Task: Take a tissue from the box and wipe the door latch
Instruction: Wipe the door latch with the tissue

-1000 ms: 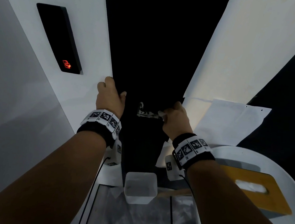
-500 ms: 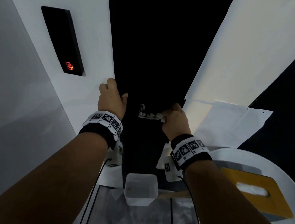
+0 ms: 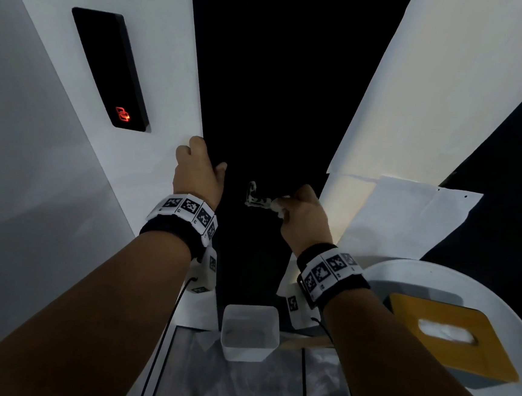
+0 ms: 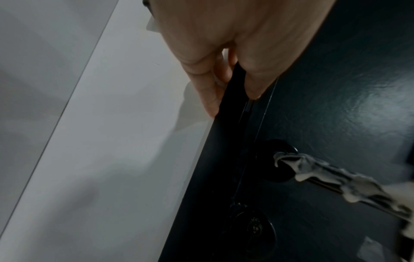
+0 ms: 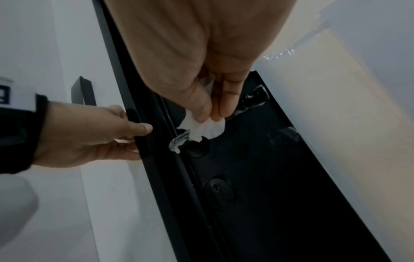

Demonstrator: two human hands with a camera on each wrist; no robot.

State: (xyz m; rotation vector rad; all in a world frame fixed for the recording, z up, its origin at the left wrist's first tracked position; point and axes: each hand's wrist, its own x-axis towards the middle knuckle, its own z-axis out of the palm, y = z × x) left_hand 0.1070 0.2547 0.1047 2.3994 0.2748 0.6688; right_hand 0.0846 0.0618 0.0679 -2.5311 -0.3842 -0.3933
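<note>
The black door latch handle sticks out of a black door, smeared with white streaks. My right hand pinches a crumpled white tissue against the latch handle, near its middle. My left hand grips the door's left edge, fingers curled round it, thumb on the door face. The yellow tissue box lies at the lower right with white tissue in its slot.
A black card reader with a red light hangs on the white wall to the left. A keyhole sits below the latch. A white square container stands on the floor below. The tissue box rests on a round white table.
My right hand with the tissue has shifted slightly left along the latch handle. The left hand keeps its grip on the door edge.
</note>
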